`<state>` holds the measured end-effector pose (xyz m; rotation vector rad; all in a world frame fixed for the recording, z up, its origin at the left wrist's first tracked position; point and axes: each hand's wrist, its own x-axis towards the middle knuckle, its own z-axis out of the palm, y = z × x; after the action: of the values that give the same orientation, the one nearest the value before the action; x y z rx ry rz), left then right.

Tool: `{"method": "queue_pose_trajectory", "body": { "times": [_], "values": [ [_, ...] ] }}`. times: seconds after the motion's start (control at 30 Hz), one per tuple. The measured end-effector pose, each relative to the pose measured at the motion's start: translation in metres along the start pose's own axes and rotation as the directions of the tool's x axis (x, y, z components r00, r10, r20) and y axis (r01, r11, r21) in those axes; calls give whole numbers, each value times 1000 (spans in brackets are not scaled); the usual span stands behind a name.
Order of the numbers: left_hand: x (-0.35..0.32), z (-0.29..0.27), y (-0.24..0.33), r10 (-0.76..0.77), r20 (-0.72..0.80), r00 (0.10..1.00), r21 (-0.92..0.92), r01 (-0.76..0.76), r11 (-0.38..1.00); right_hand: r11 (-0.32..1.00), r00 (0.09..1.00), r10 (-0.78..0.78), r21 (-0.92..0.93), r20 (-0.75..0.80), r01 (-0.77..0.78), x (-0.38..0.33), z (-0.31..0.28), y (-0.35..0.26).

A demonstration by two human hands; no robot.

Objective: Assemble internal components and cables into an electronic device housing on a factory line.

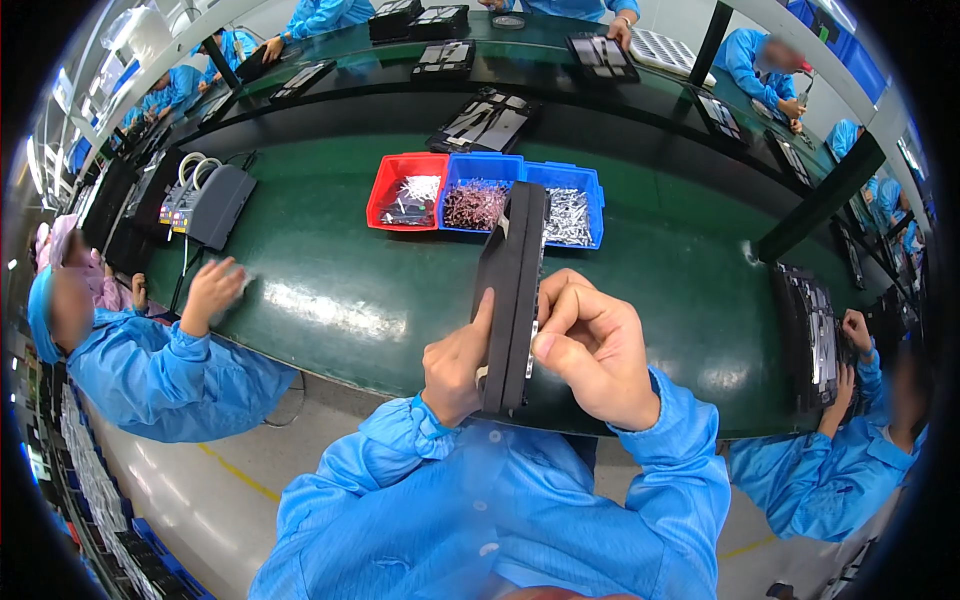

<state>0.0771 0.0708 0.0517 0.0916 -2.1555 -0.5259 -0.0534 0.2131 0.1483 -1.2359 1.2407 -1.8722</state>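
I hold a flat dark panel [511, 290] on edge above the near rim of the green bench [330, 270], its thin side turned up to my eyes — a grip that lets me look along the edge rather than at the face. My left hand [457, 365] clamps it from the left, thumb lying up the dark side, fingers wrapped behind and out of sight. My right hand [592, 345] is curled against the opposite edge, fingertips pressed to the lighter strip there; whether they pinch some small part I cannot tell.

Beyond the panel's top sit three open bins side by side: a red bin [405, 190] with pale pieces, a blue bin [478, 195] with reddish-brown pieces, and a second blue bin [575, 205] with silvery pieces. The raised panel partly covers the seam between the two blue ones — it stands between me and them.

To my left, a co-worker's hand [212, 288] in a blue sleeve rests on the bench near a grey box with cables [215, 200]. To my right, another person in blue bends over a dark tray [812, 335]. More dark trays lie on the far bench.
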Motion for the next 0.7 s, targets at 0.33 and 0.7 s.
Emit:
{"method": "queue_pose_trajectory", "body": {
  "times": [0.33, 0.7],
  "values": [
    [1, 9, -3, 45, -86, 995, -4, -46, 999, 984, 980, 161, 92, -116, -151, -2, 2, 0],
    [-6, -2, -8, 10, -66, 998, 23, -9, 1000, 988, 994, -90, 120, -57, 96, -17, 33, 18]
  ]
}}
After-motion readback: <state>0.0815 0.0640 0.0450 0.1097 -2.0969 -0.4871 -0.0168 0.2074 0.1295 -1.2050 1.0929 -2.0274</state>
